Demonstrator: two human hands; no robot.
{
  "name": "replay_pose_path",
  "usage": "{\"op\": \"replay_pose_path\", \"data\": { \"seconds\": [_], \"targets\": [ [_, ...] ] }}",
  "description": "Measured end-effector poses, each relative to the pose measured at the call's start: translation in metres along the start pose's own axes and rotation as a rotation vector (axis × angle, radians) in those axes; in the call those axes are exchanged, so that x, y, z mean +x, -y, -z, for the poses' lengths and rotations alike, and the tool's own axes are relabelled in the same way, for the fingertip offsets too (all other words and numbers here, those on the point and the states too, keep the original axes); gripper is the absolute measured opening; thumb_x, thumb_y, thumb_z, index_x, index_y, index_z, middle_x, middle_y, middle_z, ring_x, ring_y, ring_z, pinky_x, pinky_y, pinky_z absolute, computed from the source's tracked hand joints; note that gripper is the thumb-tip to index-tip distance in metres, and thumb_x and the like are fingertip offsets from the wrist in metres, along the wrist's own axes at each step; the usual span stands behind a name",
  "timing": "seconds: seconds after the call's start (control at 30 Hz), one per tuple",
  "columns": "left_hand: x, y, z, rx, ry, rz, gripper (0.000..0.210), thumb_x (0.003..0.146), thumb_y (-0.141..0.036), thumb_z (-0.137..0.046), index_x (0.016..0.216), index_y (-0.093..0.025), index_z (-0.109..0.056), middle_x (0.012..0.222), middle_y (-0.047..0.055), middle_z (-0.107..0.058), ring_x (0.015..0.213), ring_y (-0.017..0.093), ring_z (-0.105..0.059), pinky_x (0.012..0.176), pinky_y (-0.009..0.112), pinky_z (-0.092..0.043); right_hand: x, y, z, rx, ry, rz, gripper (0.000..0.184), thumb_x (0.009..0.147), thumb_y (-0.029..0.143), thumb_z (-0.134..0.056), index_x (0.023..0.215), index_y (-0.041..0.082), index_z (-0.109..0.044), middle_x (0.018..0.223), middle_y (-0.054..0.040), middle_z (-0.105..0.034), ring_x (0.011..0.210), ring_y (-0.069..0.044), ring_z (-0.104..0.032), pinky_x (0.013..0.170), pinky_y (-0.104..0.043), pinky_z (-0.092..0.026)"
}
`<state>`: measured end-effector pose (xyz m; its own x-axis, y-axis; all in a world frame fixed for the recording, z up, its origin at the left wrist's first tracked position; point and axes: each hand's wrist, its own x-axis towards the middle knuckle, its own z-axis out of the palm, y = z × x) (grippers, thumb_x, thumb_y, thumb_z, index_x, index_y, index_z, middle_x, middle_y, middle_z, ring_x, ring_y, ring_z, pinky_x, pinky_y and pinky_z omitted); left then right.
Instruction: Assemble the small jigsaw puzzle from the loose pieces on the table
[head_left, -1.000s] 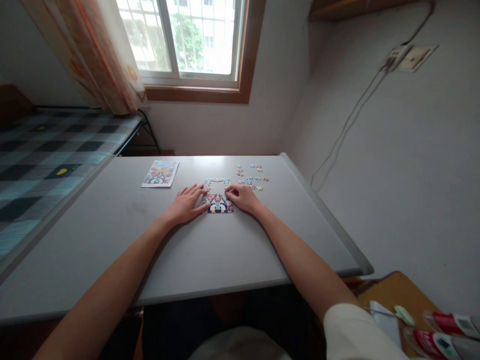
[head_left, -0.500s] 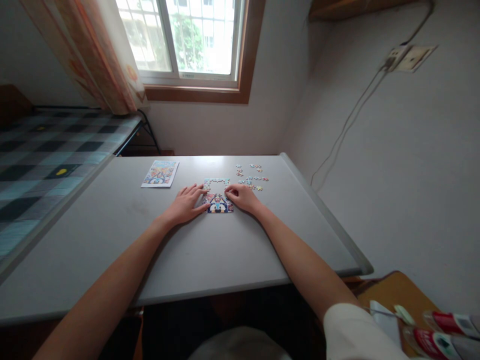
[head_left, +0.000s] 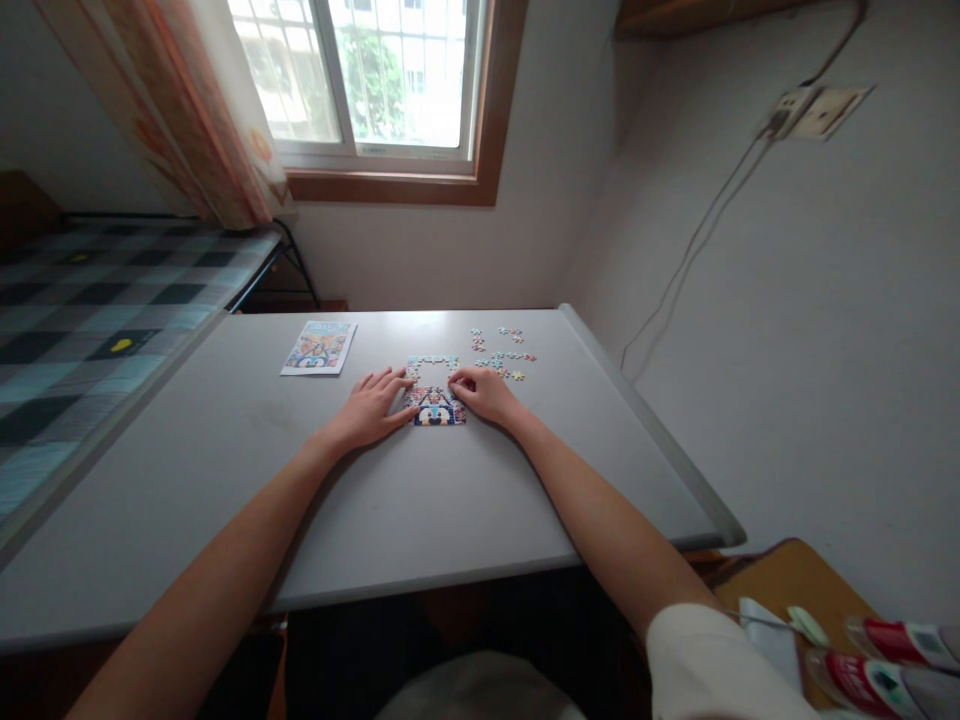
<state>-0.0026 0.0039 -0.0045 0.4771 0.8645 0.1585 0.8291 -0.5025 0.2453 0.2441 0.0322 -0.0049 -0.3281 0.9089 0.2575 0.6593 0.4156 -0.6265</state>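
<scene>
Jigsaw puzzle (head_left: 436,413) lies flat on the grey-white desk (head_left: 420,520), nearer the far edge than the near one, roughly midway between left and right edges. Part-built: near rows filled, with a blue cartoon face along the border closest to the person. Far half is a border around a gap, desk surface showing through.

Left hand (head_left: 371,408): palm down, fingers spread, fingertips at the puzzle's left side, thumb by its near-left part. Right hand (head_left: 484,393): fingers curled, thumb and index together at the puzzle's right side. From where I stand that spot is too small to read, so I can't tell whether a piece sits between those fingertips.

Loose pieces (head_left: 517,376) are scattered just beyond and right of the right hand, towards the desk's far right corner. Printed picture sheet (head_left: 319,348) lies well left of them, near the far edge, towards the far left corner, apart from the left hand. Similar colours to the puzzle, blue face at its near end.

Off the desk: checked bed (head_left: 150,270) past the left edge, red-labelled bottles (head_left: 862,683) beyond the near right corner, window (head_left: 405,80) behind the far edge.
</scene>
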Motion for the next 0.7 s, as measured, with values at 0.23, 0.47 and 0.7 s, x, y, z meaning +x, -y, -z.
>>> {"op": "replay_pose_path", "data": {
  "seconds": [0.23,0.47,0.7],
  "targets": [
    [-0.0007,-0.0008,0.0004,0.003,-0.005,-0.006,0.05,0.094,-0.055,-0.044,0.131,-0.022,-0.051,0.152,0.008,-0.039,0.143,0.028,-0.029,0.116,0.048,-0.021,-0.0003,-0.0005,-0.0003,-0.001,-0.006,0.001,0.015,0.082,0.024,-0.06,0.086,0.019,-0.074,0.07,-0.0001,-0.066,0.064,-0.011,-0.054,0.063,-0.021,-0.037],
    [-0.0002,-0.0007,-0.0001,-0.006,-0.007,-0.002,0.05,0.093,-0.055,-0.045,0.131,-0.023,-0.051,0.152,0.008,-0.039,0.143,0.029,-0.028,0.116,0.048,-0.02,-0.0004,-0.0013,-0.0007,0.003,-0.01,0.001,0.015,0.082,0.024,-0.061,0.087,0.019,-0.073,0.071,-0.0002,-0.067,0.064,-0.011,-0.054,0.063,-0.021,-0.037],
    [-0.0006,-0.0013,0.0004,0.008,-0.009,-0.006,0.049,0.093,-0.055,-0.045,0.131,-0.024,-0.05,0.152,0.007,-0.04,0.143,0.027,-0.029,0.116,0.047,-0.021,-0.0005,-0.001,-0.0004,-0.004,-0.004,0.003,0.014,0.082,0.024,-0.06,0.086,0.019,-0.073,0.07,0.0001,-0.066,0.064,-0.011,-0.054,0.063,-0.021,-0.037]
  ]
}}
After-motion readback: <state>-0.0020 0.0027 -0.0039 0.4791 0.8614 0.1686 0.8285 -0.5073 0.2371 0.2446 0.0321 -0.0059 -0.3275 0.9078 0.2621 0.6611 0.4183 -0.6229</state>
